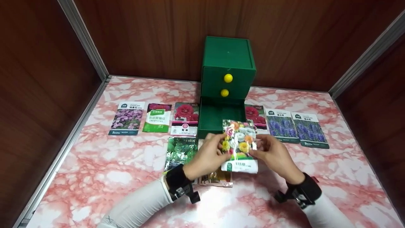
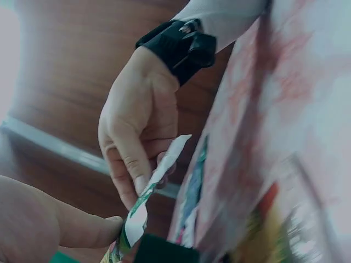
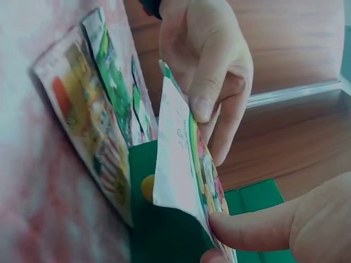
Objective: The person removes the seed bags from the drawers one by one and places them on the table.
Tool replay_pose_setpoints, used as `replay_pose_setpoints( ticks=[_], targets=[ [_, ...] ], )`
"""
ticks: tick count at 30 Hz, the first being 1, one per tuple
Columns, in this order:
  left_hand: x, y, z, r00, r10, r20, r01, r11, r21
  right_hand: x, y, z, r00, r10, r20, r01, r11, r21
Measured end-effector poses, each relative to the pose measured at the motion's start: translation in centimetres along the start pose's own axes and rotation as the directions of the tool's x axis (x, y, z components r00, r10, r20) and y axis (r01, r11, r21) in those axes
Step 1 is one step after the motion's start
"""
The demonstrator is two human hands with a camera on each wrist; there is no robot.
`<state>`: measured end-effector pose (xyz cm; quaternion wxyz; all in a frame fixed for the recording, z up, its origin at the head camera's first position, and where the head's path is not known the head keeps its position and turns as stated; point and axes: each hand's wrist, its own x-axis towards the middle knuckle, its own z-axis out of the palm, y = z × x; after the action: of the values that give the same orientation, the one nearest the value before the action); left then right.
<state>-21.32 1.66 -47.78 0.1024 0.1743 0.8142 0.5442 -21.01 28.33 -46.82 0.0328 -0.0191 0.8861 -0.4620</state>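
Pink-and-white marble tabletop (image 1: 126, 177), and right in the middle both hands have one glossy seed packet (image 1: 240, 145) lifted off it, just in front of the green drawer box (image 1: 228, 76). The packet's the one with mixed flowers printed on it and a white strip along the bottom edge, held roughly upright and tilted back a bit toward the person.

Left hand (image 1: 207, 156) comes in from the lower left, forearm angled up across the table, thumb and fingers pinching the packet's left edge. Right hand (image 1: 275, 153) mirrors it from the lower right, pinching the right edge. From the right wrist camera you can see a thumb pressed flat on the printed face with fingers curled behind.

The box's bottom drawer (image 1: 218, 117) is pulled out and sits right behind the packet; two yellow knobs (image 1: 228, 78) show on the closed drawers above. More seed packets (image 1: 155, 117) lie flat in a row either side of the box, plus a couple under the hands (image 1: 181, 151).
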Motion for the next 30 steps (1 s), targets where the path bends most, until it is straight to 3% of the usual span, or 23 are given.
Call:
replay_pose_setpoints(
  ticks=[7, 12, 25, 30],
  targets=[
    [-0.7, -0.8, 2.0, 0.999, 0.031, 0.03, -0.031, 0.999, 0.017, -1.4, 1.4, -1.0, 0.999, 0.038, 0.026, -0.04, 0.997, 0.07],
    [-0.8, -1.2, 3.0, 0.998, 0.048, 0.045, -0.048, 0.999, 0.008, -1.9, 2.4, -1.7, 0.998, 0.038, 0.04, -0.039, 0.999, 0.038],
    [-1.0, -1.8, 3.9, 0.988, -0.016, 0.153, 0.0, 0.994, 0.108, -2.3, 3.6, -2.2, 0.993, 0.049, 0.109, -0.043, 0.997, -0.056],
    [-0.7, -2.0, 3.9, 0.986, -0.022, 0.166, 0.0, 0.992, 0.129, -2.1, 4.0, -2.0, 0.989, 0.066, 0.13, -0.062, 0.997, -0.037]
  ],
)
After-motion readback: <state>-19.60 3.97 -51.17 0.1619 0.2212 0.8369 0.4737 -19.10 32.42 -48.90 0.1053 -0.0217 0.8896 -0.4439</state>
